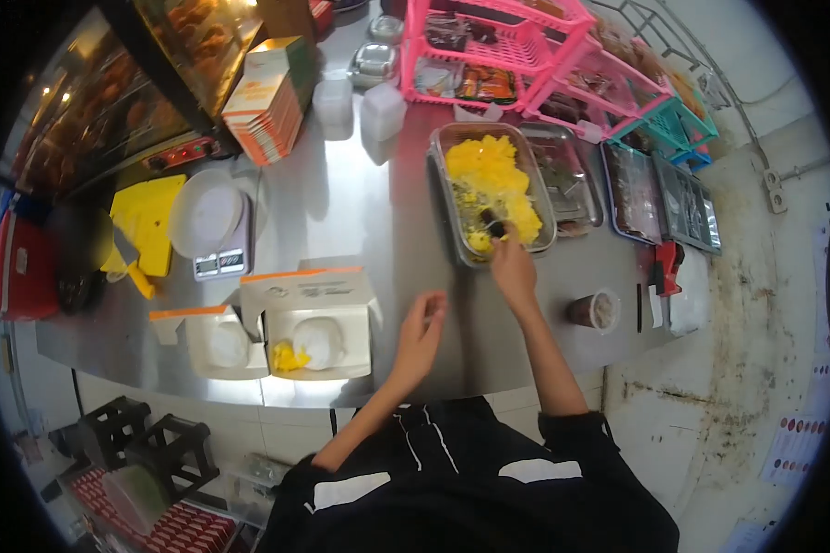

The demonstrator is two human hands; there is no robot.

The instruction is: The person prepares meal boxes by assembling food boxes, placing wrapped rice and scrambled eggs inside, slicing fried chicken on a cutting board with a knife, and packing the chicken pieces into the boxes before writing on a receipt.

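Note:
My right hand (513,269) grips a dark-handled utensil (492,222) over a clear rectangular tub (552,235) of yellow food (493,170). The utensil's far end is hard to make out. My left hand (421,334) hovers near the counter's front edge, fingers apart, holding nothing. To its left stands an open carton (360,323) with a white mound (318,343) and a little yellow food (290,357) beside it. Next to that carton is a smaller open one (201,355) with a white mound (229,344) inside.
On the left are a scale (222,265) with a round container, a yellow board (148,217) and a knife. Pink baskets (489,55) and stacked cartons (266,115) stand at the back. A cup (603,311) sits right of my right hand.

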